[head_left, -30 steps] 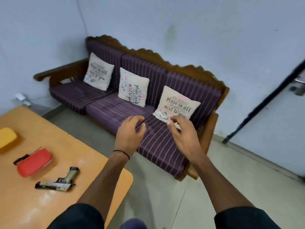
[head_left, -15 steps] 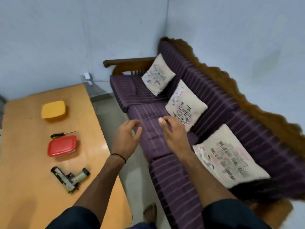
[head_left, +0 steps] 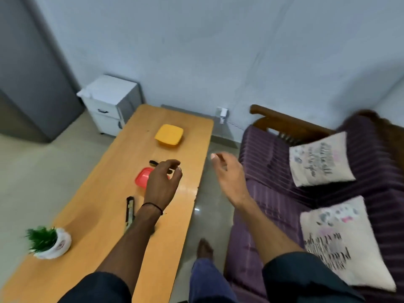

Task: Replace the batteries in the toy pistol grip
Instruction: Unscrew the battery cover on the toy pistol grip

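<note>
The toy pistol [head_left: 129, 212] lies on the long wooden table [head_left: 100, 215], mostly hidden behind my left forearm; only its dark barrel end shows. My left hand [head_left: 162, 182] hovers above the table over a red lidded box [head_left: 143, 177], fingers loosely curled and holding nothing. A black-handled screwdriver [head_left: 153, 163] lies just beyond the red box, partly covered by my fingers. My right hand [head_left: 229, 173] hangs in the air over the gap between table and sofa, relaxed and empty.
A yellow lidded box [head_left: 168, 135] sits farther along the table. A small potted plant [head_left: 49, 242] stands at the near left. A purple striped sofa [head_left: 273, 193] with printed cushions [head_left: 319, 159] runs along the right. A white drawer unit [head_left: 110, 103] stands by the wall.
My view has swung left from the sofa to the table. Both hands moved with it; the left now hovers over the red box, and the two hands have spread farther apart.
</note>
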